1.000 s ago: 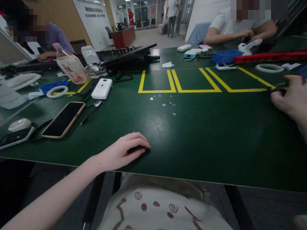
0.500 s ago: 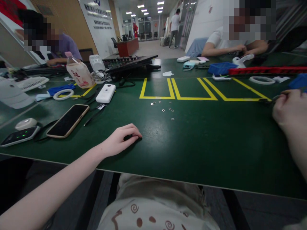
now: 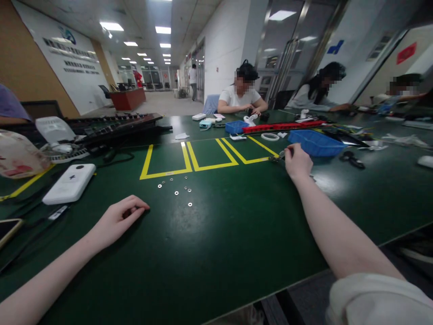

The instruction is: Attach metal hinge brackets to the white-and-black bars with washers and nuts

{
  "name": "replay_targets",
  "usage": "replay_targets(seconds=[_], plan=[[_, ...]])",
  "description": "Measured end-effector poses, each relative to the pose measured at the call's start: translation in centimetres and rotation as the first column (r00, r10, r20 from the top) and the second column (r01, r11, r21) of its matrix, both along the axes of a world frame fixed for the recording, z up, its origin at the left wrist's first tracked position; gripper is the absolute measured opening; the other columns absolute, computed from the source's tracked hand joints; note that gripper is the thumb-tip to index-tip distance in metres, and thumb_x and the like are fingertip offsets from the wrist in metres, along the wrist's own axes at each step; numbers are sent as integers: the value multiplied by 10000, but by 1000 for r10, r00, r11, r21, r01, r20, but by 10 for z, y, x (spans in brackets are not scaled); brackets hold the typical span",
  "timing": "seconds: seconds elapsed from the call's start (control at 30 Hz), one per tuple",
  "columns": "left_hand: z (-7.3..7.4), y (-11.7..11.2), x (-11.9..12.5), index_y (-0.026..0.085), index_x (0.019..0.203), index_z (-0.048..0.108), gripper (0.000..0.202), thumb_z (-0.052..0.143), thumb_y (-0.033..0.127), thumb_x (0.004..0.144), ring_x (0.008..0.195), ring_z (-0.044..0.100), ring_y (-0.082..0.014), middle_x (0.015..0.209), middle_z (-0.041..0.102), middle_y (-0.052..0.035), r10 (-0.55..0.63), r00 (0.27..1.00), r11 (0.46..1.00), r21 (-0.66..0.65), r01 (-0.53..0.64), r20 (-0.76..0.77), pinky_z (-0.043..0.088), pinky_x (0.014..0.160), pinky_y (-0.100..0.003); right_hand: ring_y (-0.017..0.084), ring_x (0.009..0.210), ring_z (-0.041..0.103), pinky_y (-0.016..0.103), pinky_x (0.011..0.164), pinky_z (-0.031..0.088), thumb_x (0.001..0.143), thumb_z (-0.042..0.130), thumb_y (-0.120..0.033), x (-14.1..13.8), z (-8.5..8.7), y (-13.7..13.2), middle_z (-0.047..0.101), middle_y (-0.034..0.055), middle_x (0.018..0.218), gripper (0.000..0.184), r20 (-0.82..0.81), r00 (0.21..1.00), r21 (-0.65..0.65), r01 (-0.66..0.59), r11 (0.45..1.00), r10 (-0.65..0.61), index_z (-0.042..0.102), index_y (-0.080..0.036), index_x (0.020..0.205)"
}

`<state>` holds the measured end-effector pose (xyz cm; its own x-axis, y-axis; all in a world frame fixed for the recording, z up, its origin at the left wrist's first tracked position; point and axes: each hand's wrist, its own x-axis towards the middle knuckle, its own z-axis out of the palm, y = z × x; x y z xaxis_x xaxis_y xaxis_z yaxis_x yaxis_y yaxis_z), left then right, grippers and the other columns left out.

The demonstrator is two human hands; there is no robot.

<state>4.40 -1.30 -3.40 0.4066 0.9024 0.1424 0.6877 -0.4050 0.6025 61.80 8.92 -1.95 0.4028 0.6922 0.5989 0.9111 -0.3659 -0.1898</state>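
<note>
As the left hand (image 3: 123,216) rests, thumb and forefinger together | metal washers (image 3: 175,193) dot the green table (image 3: 237,234) | right hand (image 3: 298,160) at small metal parts (image 3: 278,157), grip unclear

On the desk (image 3: 237,253), several washers (image 3: 176,193) lie between the left hand (image 3: 117,219) and the right hand (image 3: 299,161), just before a row of tape outlines (image 3: 165,173). A power bank (image 3: 69,183) lies behind and left of the left hand, with a bottle (image 3: 20,158) beyond it; a bin (image 3: 316,143) stands behind the right hand.
</note>
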Motion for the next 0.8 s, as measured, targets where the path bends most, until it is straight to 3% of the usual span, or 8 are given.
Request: replay_targets(seconds=[0.17,0.33,0.47,0.7,0.8], plan=[[5,-2,2,237,1025,665,268,455,383,946,875,600,-213,1041,641,-48,-4,1000,1000,-17,4,0,492,695,-292,242,882,564,288,685,356,970,424,-314,-4,4,5,609,99,1088,223,-12,995,-43,-101,994,101,566,-217,1111],[8,-4,4,239,1013,668,259,453,366,943,828,595,-198,1025,642,-45,-18,1000,1000,-3,18,12,484,670,-281,226,804,544,291,675,343,936,511,-313,3,9,9,621,104,996,150,-38,990,-102,-137,985,134,586,-207,1012],[7,-1,3,228,1006,665,249,451,339,945,816,589,-184,1023,633,-46,-23,1000,1000,-10,23,17,478,684,-279,234,817,544,308,695,338,929,519,-277,9,11,8,634,115,998,132,-93,987,-39,-134,990,130,589,-211,1020],[9,2,2,213,1001,665,232,451,280,943,786,581,-164,1008,627,-45,-44,999,999,-29,45,28,456,651,-261,265,922,550,353,833,388,898,443,-261,33,9,21,630,156,1025,241,-228,974,79,13,997,5,627,-172,1027],[8,3,2,205,996,665,225,455,268,944,780,574,-157,1007,616,-44,-47,998,998,-38,49,43,447,651,-260,290,782,543,397,725,417,839,496,-302,51,8,28,629,181,878,235,-282,953,25,123,992,-111,672,-165,915]])
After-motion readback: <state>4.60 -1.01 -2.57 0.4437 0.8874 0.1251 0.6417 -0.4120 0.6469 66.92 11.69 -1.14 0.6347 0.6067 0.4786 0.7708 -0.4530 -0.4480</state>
